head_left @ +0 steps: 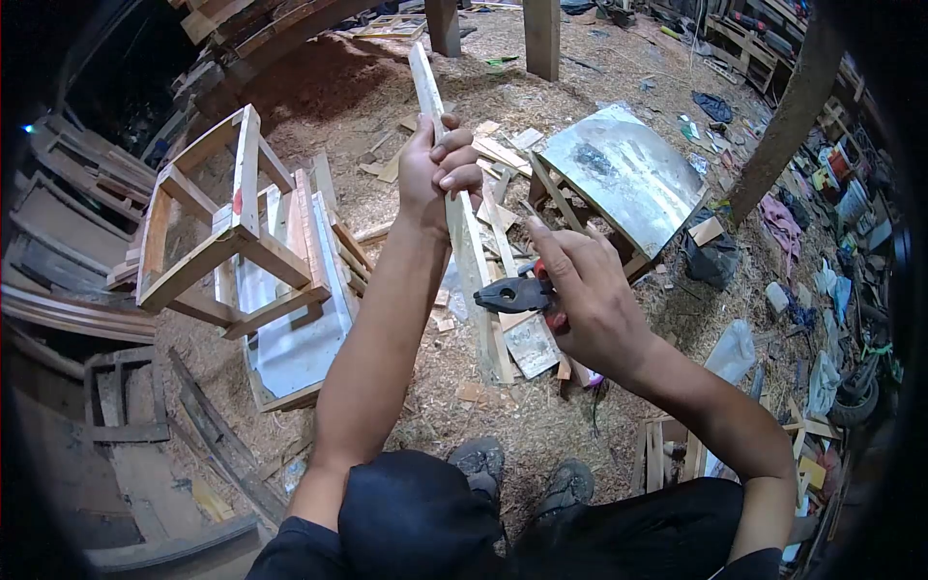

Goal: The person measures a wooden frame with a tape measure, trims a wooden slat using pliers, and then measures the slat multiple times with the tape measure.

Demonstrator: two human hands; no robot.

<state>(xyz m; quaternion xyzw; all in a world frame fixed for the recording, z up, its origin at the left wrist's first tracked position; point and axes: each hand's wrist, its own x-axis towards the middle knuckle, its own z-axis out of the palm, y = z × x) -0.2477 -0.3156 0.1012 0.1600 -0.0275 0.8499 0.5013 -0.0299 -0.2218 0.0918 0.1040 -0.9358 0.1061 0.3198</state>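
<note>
My left hand (pixel 440 169) is wrapped round a long, pale wooden strip (pixel 469 280), which slants from the upper middle down toward the floor in front of my feet. My right hand (pixel 585 290) holds pliers (pixel 512 295) with dark jaws and red handles. The jaws point left and overlap the strip in view; whether they touch it cannot be made out. The right index finger reaches up and to the left, while the other fingers curl round the handles.
A wooden frame (pixel 249 184) stands on a blue-edged panel (pixel 300 358) at left. At right are a metal-topped table (pixel 623 169) and a post (pixel 788 121). Wood scraps and shavings cover the floor around my shoes (pixel 570 488).
</note>
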